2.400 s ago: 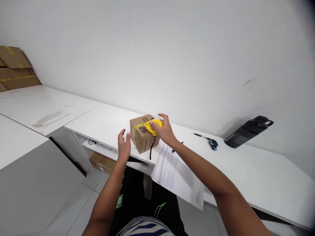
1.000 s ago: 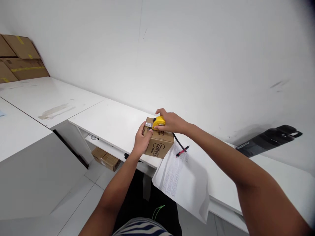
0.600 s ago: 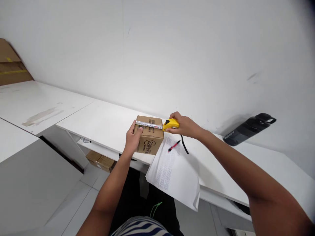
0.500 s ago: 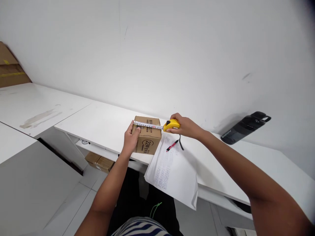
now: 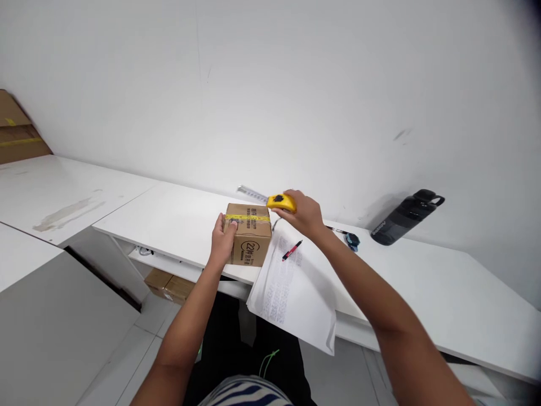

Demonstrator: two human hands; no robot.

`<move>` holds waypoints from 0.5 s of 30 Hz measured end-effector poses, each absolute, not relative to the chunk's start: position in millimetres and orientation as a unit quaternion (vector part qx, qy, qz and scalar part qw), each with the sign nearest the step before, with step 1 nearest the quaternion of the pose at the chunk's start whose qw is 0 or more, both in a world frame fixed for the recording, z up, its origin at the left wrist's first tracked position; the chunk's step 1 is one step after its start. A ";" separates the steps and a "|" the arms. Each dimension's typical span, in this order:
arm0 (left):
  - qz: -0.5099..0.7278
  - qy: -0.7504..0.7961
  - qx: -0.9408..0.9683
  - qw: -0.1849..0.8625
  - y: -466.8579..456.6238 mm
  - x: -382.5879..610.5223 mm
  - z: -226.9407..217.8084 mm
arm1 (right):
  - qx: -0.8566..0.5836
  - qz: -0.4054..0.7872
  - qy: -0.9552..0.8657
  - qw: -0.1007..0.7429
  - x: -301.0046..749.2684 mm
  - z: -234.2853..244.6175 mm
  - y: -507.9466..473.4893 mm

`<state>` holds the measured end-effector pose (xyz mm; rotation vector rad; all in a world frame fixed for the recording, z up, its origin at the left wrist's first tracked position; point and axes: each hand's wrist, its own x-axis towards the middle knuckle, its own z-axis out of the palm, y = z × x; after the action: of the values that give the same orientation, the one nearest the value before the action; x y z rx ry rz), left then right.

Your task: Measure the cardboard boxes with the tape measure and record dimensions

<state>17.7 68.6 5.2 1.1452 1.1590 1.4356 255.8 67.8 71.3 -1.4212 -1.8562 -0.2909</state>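
Observation:
A small cardboard box point(image 5: 248, 239) with dark printing and a strip of yellow tape across its top stands on the white desk. My left hand point(image 5: 222, 239) grips its left side, thumb on the top and fingers along the far left edge. My right hand point(image 5: 305, 213) is closed round a yellow tape measure point(image 5: 281, 202) just above the box's right rear corner. Its drawn-out blade point(image 5: 252, 194) points left behind the box, off its top. To the right of the box, a red and black pen point(image 5: 292, 250) lies on printed sheets of paper point(image 5: 291, 299).
The sheets hang over the desk's front edge. Further right are a small dark blue object point(image 5: 351, 241), its kind unclear, and a black bottle point(image 5: 406, 217) near the wall. Cardboard boxes stand at the far left point(image 5: 21, 135) and below the desk point(image 5: 169, 285).
My right hand has lifted the tape measure off the box top, up and back, and the blade has left my left thumb. My left hand stays on the box. A dark blue object now shows.

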 end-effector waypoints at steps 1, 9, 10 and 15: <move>0.582 0.477 0.469 0.462 67.2 17.7 6.0 | -0.557 -0.124 -0.692 0.442 253.8 69.7 68.0; 0.603 0.535 0.495 0.324 65.5 24.0 0.0 | -0.565 0.048 -0.534 0.627 255.7 45.6 42.9; 0.611 0.550 0.508 0.257 64.4 25.9 -1.4 | -0.563 0.094 -0.519 0.636 254.3 39.6 36.2; 0.637 0.436 0.635 -0.006 30.3 41.2 -15.9 | -0.536 0.276 -0.418 0.680 226.6 2.9 -8.2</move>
<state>41.2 30.3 -15.9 2.0034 1.3758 2.0099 226.6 -8.2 2.9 -1.2030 -0.9380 0.6190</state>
